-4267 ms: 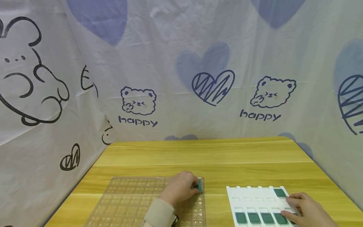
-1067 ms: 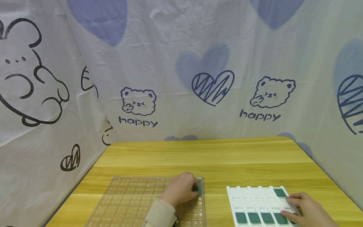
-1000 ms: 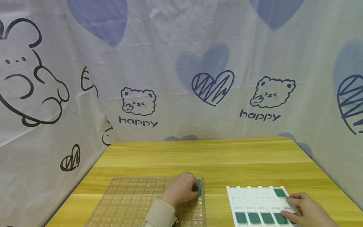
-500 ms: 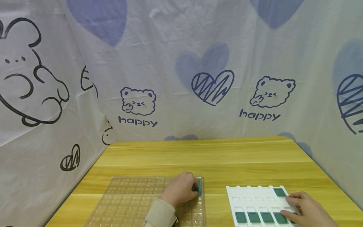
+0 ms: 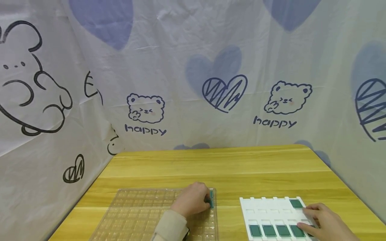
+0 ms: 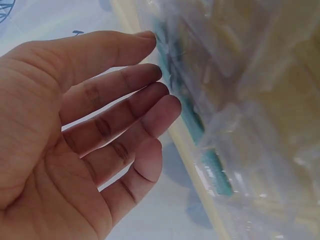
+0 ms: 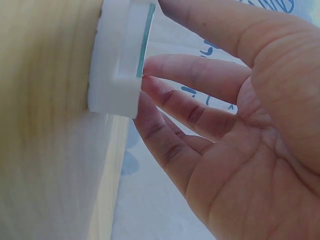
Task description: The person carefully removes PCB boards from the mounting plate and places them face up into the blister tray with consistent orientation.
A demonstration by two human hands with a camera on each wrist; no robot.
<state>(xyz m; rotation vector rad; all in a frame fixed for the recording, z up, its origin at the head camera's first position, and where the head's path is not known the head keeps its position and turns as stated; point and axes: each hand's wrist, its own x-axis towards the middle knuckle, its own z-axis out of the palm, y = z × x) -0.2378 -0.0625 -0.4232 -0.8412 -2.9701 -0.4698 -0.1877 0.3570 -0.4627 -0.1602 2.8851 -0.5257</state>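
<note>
My left hand (image 5: 193, 199) reaches over the right edge of a clear plastic tray of small compartments (image 5: 144, 211). Its thumb and index fingertips pinch at a thin green tile (image 6: 191, 117) along that edge, the other fingers loosely bent beside it. Another green tile (image 6: 217, 172) stands in line with it. My right hand (image 5: 327, 219) holds the right edge of a white slotted rack (image 5: 265, 205), thumb over the front row and fingers against the side. Several green tiles (image 5: 282, 230) lie in the rack's front row, and one green tile (image 5: 296, 203) sits at its back right corner.
Both trays lie on a yellow wooden table (image 5: 220, 167), with a strip of wood between them. A white curtain (image 5: 181, 67) printed with bears and hearts hangs behind and at both sides. The other compartments of the clear tray look bare.
Compared with several seconds ago, a second green tile shows in the clear tray's right column, in front of the first. The left hand has shifted only slightly; the right hand stays at the rack.
</note>
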